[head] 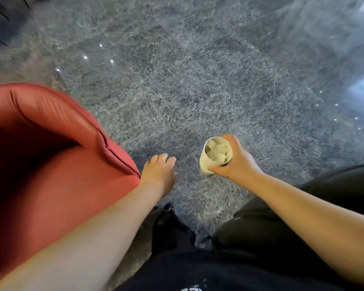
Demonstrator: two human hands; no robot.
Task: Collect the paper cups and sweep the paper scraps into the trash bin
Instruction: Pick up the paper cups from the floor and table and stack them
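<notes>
My right hand (pixel 235 162) grips a stack of white paper cups (pixel 214 158) from the side, held upright over the floor. Crumpled white paper scraps (pixel 218 151) fill the top cup. To the left of the cups, my left hand (pixel 159 174) hangs palm down with its fingers loosely apart and nothing in it, just past the corner of a red seat. No trash bin is in view, and no scraps show on the floor.
A red padded armchair (pixel 51 160) fills the left side, its corner touching my left forearm. The floor (pixel 187 80) is polished grey speckled stone with light reflections. My dark trousers (pixel 250 238) show at the bottom. Dark furniture legs (pixel 4 19) stand at the top left.
</notes>
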